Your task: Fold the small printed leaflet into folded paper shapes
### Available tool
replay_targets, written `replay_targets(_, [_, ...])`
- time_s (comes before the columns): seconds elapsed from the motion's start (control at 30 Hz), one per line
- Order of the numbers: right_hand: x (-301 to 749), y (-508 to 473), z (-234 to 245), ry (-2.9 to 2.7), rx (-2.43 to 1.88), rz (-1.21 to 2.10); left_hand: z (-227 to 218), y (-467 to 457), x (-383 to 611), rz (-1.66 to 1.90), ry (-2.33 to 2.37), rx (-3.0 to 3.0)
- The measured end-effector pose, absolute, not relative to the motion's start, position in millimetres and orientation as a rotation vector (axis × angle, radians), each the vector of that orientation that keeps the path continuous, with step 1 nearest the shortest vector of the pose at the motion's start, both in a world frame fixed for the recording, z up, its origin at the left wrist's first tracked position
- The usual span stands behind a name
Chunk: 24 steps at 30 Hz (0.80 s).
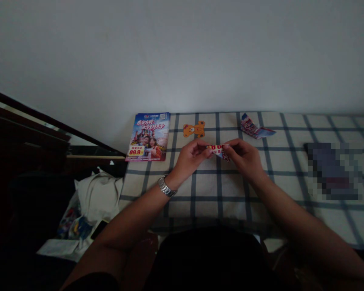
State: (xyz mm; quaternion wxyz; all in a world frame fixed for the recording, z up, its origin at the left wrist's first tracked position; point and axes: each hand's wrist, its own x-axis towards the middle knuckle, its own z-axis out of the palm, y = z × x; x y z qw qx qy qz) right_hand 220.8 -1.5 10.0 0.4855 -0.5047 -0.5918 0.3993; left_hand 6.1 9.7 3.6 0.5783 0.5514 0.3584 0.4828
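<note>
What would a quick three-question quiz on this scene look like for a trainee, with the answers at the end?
1. True or false: a metal watch is on the left wrist.
2. Which thing lies on the checked cloth between the flyer and the folded paper shape?
A) a cup
B) a bear cutout
C) a pair of scissors
3. What do the left hand and right hand hold between them?

Key:
1. True.
2. B.
3. A small piece of printed paper.

Flyers [148,135] left of held paper [217,149]
</note>
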Motion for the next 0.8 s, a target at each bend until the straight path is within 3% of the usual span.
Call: replay_targets(0.8, [216.0, -4.9, 10.3, -1.493, -1.261, 0.958, 2.6, 8.9, 8.1, 1.161, 0.889, 1.250])
